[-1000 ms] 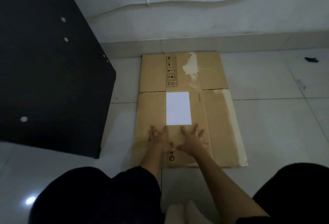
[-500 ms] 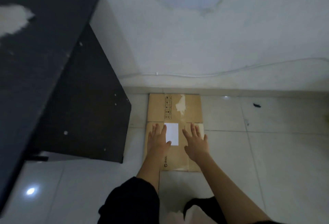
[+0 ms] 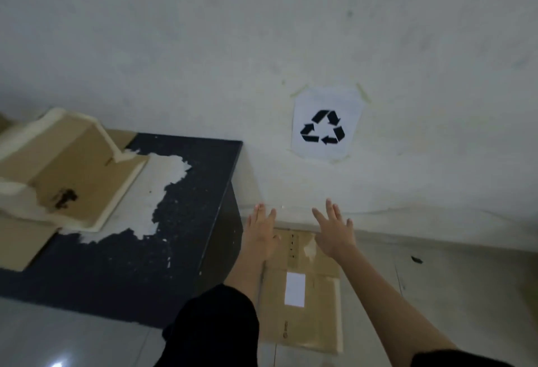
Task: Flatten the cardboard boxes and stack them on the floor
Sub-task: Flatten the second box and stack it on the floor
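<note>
A flattened brown cardboard box (image 3: 308, 317) with a white label lies on the tiled floor against the wall. My left hand (image 3: 260, 228) and my right hand (image 3: 334, 229) hover above its far end, fingers spread, holding nothing. On the black table at the left sits another cardboard box (image 3: 67, 174), open, with pale tape along its flaps. A flat piece of cardboard (image 3: 17, 241) lies beneath it at the table's left edge.
The black table (image 3: 163, 238), its top partly peeled white, stands just left of the floor box. A recycling sign (image 3: 324, 127) is taped on the white wall. A small dark scrap (image 3: 416, 259) lies on the floor to the right.
Both hands lifted off the flattened box and rose. The view swung upward, so the table top, the box on it and the wall sign came into sight.
</note>
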`<state>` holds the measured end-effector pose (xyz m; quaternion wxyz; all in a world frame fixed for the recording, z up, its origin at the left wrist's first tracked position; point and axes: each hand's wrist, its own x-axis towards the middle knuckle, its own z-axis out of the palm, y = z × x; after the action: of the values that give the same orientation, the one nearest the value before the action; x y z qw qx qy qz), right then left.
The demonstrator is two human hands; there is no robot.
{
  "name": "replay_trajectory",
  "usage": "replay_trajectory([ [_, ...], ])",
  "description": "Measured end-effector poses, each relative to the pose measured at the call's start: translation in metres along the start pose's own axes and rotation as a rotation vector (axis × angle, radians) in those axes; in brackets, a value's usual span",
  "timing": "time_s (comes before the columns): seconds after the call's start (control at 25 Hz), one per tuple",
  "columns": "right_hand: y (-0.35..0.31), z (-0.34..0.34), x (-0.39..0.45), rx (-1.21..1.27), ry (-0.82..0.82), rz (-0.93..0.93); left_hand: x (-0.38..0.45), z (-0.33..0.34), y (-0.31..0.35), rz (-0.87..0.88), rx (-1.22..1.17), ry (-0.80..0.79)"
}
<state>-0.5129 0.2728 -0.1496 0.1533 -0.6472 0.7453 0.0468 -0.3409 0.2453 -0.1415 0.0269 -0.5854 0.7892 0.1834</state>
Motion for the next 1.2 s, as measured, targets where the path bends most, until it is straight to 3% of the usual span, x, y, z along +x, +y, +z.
replay_trajectory([
  [0.12,-0.002,-0.053,0.014,-0.058,0.123,-0.022,0.008,-0.055,-0.007,-0.003,0.033,0.122],
  [0.28,-0.034,-0.070,0.024,-0.094,0.151,-0.057,0.002,-0.094,-0.032,-0.026,0.057,0.259],
  [0.44,-0.099,-0.067,0.024,-0.170,0.133,-0.186,-0.023,-0.099,-0.087,-0.089,0.173,0.251],
  [0.64,-0.208,-0.089,0.037,-0.163,0.237,-0.255,-0.046,-0.147,-0.193,-0.148,0.185,0.332],
  [0.92,-0.411,-0.050,0.025,-0.001,0.199,-0.355,-0.098,-0.196,-0.377,-0.249,0.240,0.258],
  [1.2,-0.552,-0.012,0.044,-0.063,0.071,-0.501,-0.097,-0.208,-0.497,-0.292,0.225,0.157],
])
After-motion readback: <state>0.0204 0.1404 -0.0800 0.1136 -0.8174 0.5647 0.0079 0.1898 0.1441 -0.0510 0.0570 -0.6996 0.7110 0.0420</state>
